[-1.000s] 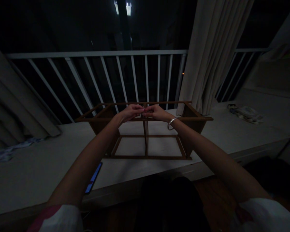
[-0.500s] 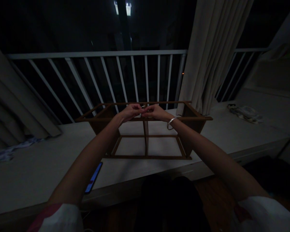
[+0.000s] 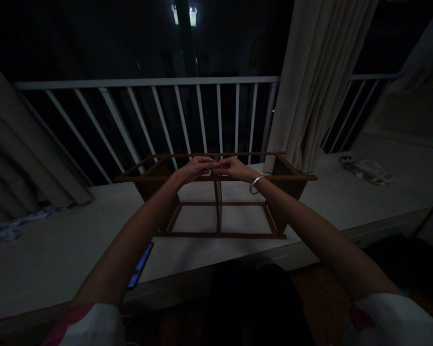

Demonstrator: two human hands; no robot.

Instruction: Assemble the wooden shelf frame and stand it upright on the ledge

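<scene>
A brown wooden rack frame [image 3: 245,235] lies on the pale ledge, with a divider across its middle. Above the middle of its upper rail, my left hand [image 3: 197,168] and my right hand [image 3: 235,169] meet fingertip to fingertip. Both hands are closed in a pinch. Whatever sits between the fingers is too small and dark to name. A silver bangle [image 3: 253,185] circles my right wrist.
A phone [image 3: 140,267] with a lit screen lies on the ledge [image 3: 75,250] beside my left forearm. White railings [image 3: 151,82] stand behind the rack, between beige curtains [image 3: 306,86]. A crumpled cloth [image 3: 368,170] rests at the right.
A small bright, light-coloured bit that showed between my fingertips is now mostly covered by them. My hands have barely shifted, and the rack stays in place.
</scene>
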